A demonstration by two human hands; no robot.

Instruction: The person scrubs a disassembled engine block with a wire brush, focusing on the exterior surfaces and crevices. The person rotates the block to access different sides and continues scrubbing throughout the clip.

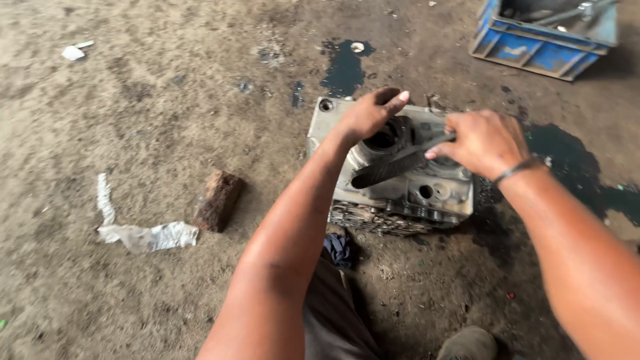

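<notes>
A grey metal engine block (433,193) with round bores and cooling fins lies on the dirt floor. My left hand (368,115) rests on its top edge beside a round bore (385,139), fingers curled over the metal. My right hand (483,141) grips the handle end of a flat dark file (393,167), whose blade lies slanted across the block's upper face. A dark band (517,170) circles my right wrist.
A blue plastic crate (537,50) with metal parts stands at the far right. Dark oil stains (343,67) mark the floor behind and right of the block. A rusty brown block (218,200) and crumpled white paper (150,235) lie at left. My shoe (469,343) shows at the bottom.
</notes>
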